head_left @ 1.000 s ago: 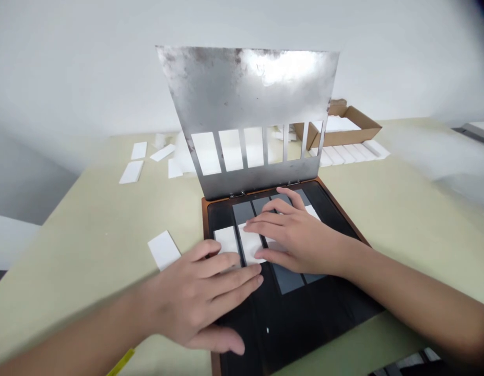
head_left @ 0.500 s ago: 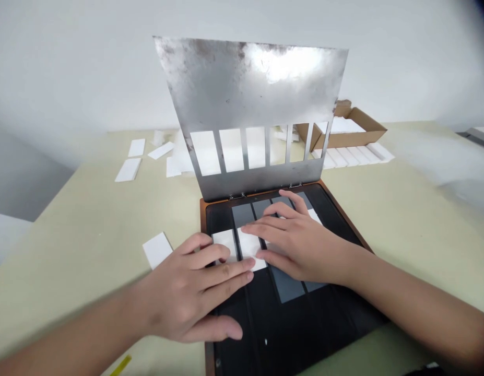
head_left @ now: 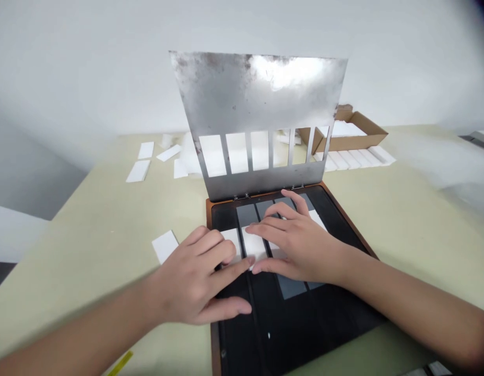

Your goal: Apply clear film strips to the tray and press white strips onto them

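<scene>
One brown cardboard box (head_left: 345,144), open-topped, rear right of pale counter (head_left: 414,214); yellow strip (head_left: 121,363), front left; white wall (head_left: 96,62) behind.

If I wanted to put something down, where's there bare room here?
Two patches of table look bare: right of the tray, between the right forearm and the row of strips by the box; and left, between the lone card and the two cards farther back. It's crowded on the tray, where left hand and right hand partly hide white cards.

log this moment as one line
left hand: at near edge of white card | right hand: spread over same card | slotted metal plate: raised | black base: beneath both hands
</scene>
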Available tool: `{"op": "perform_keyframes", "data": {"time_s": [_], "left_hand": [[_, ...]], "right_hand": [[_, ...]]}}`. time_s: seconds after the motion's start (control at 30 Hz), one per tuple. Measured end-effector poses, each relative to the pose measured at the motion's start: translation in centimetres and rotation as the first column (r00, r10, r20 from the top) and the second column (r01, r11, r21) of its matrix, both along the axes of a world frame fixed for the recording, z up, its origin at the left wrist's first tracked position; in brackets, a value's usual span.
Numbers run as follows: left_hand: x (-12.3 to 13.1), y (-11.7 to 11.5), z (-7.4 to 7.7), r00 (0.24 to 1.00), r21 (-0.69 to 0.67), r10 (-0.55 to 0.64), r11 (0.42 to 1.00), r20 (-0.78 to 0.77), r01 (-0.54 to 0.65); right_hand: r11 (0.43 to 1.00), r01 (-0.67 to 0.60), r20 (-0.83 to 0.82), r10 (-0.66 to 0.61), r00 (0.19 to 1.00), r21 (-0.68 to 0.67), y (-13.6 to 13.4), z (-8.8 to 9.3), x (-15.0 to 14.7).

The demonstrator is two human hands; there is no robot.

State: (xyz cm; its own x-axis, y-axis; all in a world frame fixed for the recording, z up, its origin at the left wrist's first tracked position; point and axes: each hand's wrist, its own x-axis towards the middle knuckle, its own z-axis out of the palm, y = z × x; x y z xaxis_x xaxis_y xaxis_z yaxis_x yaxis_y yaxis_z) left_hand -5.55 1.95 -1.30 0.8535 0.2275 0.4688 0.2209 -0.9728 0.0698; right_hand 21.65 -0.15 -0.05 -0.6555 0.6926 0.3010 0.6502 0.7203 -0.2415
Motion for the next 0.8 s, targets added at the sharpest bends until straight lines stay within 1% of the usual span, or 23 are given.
{"op": "perform_keyframes", "data": {"time_s": [0.1, 0.17, 0.3, 0.37, 0.47, 0.67, 0.8], "left_hand": [[-0.2, 0.1, 0.0, 1.0, 0.016, 0.018, 1.0, 0.017, -0.018], [-0.3, 0.0, 0.2, 0.999, 0.03, -0.014, 0.999, 0.04, 0.013], [0.0, -0.4, 0.8, 0.978, 0.059, -0.203, 0.978, 0.046, 0.2], [0.3, -0.7, 1.2, 0.972, 0.032, -0.235, 0.971, -0.005, 0.235], [0.7, -0.9, 1.5, 0.98, -0.022, -0.19, 0.982, -0.058, 0.189], [0.8, -0.7, 1.3, 0.992, -0.067, -0.125, 0.99, 0.009, 0.125], [0.8, -0.6, 1.5, 0.994, -0.078, -0.111, 0.991, -0.023, 0.109]], "right_hand": [[1.0, 0.006, 0.004, -0.006, 1.0, 0.013, 0.0, -0.2, -0.1], [1.0, 0.007, 0.011, -0.008, 1.0, 0.011, 0.0, -0.2, -0.2], [1.0, 0.008, 0.014, -0.008, 1.0, -0.001, 0.0, 0.0, -0.3], [1.0, 0.02, 0.012, -0.02, 1.0, -0.006, 0.0, 0.0, -0.3], [0.999, 0.035, 0.013, -0.035, 0.999, -0.015, 0.1, 0.1, -0.3], [0.998, 0.032, 0.012, -0.032, 0.999, -0.052, 0.7, 0.4, -0.4], [0.996, -0.02, 0.08, 0.027, 0.996, -0.091, 1.3, 1.5, -0.4]]}}
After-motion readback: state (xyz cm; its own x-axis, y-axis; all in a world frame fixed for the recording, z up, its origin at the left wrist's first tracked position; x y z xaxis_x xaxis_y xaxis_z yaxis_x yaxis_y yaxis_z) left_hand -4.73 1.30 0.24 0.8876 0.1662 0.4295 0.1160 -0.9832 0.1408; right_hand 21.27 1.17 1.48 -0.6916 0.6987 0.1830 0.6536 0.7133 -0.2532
